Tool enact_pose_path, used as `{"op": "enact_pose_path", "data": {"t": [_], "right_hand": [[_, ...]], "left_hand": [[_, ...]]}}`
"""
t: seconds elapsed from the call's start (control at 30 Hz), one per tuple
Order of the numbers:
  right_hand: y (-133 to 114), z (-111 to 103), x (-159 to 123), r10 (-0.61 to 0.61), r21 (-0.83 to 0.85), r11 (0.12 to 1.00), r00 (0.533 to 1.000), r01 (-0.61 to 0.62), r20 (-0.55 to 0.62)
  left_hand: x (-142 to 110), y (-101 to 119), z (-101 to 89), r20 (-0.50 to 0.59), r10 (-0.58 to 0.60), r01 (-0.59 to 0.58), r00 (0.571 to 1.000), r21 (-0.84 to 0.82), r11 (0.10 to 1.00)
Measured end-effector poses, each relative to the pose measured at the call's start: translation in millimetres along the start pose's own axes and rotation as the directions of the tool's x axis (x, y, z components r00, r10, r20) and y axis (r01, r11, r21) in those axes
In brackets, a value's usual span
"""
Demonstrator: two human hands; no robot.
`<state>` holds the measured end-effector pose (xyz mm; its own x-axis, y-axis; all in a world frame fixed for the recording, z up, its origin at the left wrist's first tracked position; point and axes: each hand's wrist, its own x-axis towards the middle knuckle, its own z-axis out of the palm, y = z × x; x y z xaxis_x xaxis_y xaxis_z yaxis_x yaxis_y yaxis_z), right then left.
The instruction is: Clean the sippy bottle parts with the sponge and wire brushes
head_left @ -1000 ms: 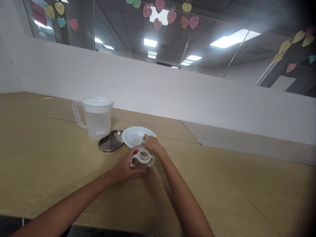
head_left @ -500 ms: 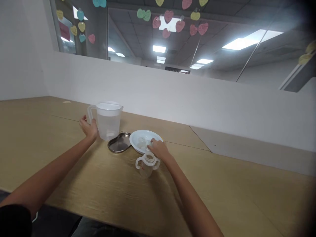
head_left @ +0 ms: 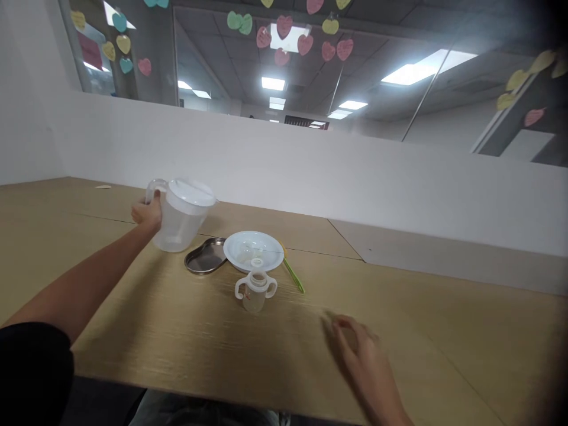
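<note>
My left hand [head_left: 148, 213] is wrapped round the handle of a translucent pitcher [head_left: 181, 222] with a white lid. The pitcher leans to the right. Over the table at the lower right, my right hand [head_left: 364, 352] has loosely curved fingers with nothing visible in them. A clear baby bottle [head_left: 254, 299] with two white side handles stands upright and uncapped in front of a pale bowl [head_left: 231, 251]. Inside the bowl lies a white ring-shaped part [head_left: 256, 262], with clear pieces hard to make out.
A kidney-shaped metal tray [head_left: 205, 257] lies between pitcher and bowl. A green-handled utensil [head_left: 293, 276] rests at the bowl's right, partly hidden. Behind the wooden table [head_left: 177, 343] rises a white wall [head_left: 284, 171] below a window with heart-shaped notes.
My left hand has closed on the pitcher's handle and tipped the pitcher rightward. My right hand has left the bowl and moved right and nearer to me. The view has shifted slightly.
</note>
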<state>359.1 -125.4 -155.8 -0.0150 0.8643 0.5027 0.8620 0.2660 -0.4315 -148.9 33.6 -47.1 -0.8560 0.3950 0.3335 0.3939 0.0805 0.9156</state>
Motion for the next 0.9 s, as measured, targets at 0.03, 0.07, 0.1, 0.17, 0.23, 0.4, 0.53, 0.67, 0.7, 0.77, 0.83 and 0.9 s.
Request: {"op": "enact_pose_path", "data": {"t": [0.03,0.07,0.1,0.17,0.23,0.4,0.53,0.67,0.7,0.77,0.83,0.9], "right_hand": [[2.5,4.4,-8.2,0.005,-0.003,1.0,1.0,-0.005,0.005],[3.4,9.1,-14.7,0.003,-0.013,1.0,1.0,-0.003,0.011],[3.2,13.5,-19.5,-0.006,-0.029,1.0,1.0,0.006,0.008],[1.5,21.1,-25.3,-0.028,-0.059,0.998,1.0,0.027,-0.009],[0.5,26.4,-28.0,-0.043,-0.087,0.995,0.998,0.038,-0.046],[4.5,31.2,-30.3,-0.074,-0.158,0.986,0.991,0.056,-0.11],[8.0,31.5,-29.3,-0.101,-0.196,0.978,0.986,0.073,-0.132],[12.5,31.7,-28.2,-0.106,-0.239,0.969,0.981,0.064,-0.165],[15.4,31.8,-28.6,-0.109,-0.239,0.969,0.98,0.067,-0.165],[24.4,32.8,-30.8,-0.112,-0.236,0.969,0.982,0.074,-0.151],[36.3,36.0,-34.9,-0.098,-0.271,0.961,0.983,0.053,-0.158],[48.0,42.4,-40.2,-0.094,-0.362,0.932,0.978,0.02,-0.187]], "left_hand": [[1.2,9.4,-2.8,0.009,0.024,-0.025,1.0,0.036,0.999],[2.5,19.6,-5.4,0.025,0.057,-0.058,0.998,0.067,0.996],[3.6,30.2,-7.8,0.044,0.095,-0.099,0.995,0.094,0.991],[4.9,51.9,-11.8,0.098,0.177,-0.19,0.979,0.135,0.973],[3.9,72.1,-14.2,0.142,0.263,-0.284,0.954,0.158,0.946],[-6.6,115.2,-9.4,0.232,0.453,-0.49,0.861,0.136,0.861],[-19.3,150.8,2.3,0.313,0.628,-0.693,0.712,0.168,0.701],[-31.9,181.2,13.5,0.451,0.716,-0.843,0.533,0.212,0.494],[-34.3,185.6,16.1,0.475,0.726,-0.866,0.497,0.221,0.448],[-37.5,189.7,21.5,0.516,0.736,-0.898,0.439,0.242,0.367],[-38.8,188.9,26.9,0.553,0.73,-0.915,0.402,0.251,0.315],[-38.9,185.7,31.6,0.576,0.717,-0.92,0.393,0.251,0.302]]}}
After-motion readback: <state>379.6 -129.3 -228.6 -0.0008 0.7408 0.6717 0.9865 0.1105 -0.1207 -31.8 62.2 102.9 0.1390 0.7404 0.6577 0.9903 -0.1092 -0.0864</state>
